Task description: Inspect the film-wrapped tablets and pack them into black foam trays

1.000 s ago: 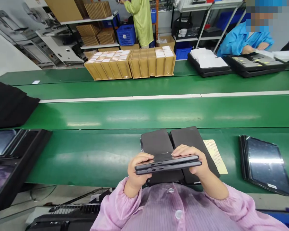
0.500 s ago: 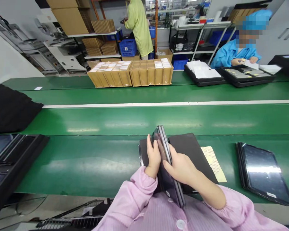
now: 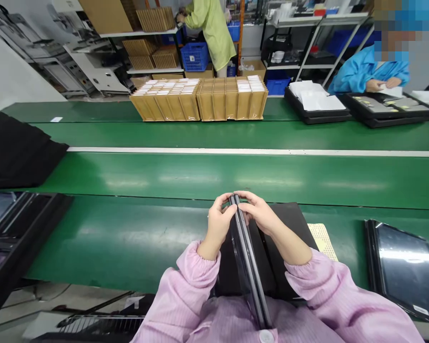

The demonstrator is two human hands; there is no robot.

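Shifted to the far end of the tablets (image 3: 249, 271), left hand (image 3: 217, 224) and right hand (image 3: 260, 215) pinch them over the green bench (image 3: 128, 238).

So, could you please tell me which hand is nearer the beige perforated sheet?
Right. The right hand holds the tablets just left of the sheet; the left hand holds them from the other side, farther away.

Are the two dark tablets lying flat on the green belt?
No, the tablets are held on edge, pinched at their far end between the left hand and the right hand.
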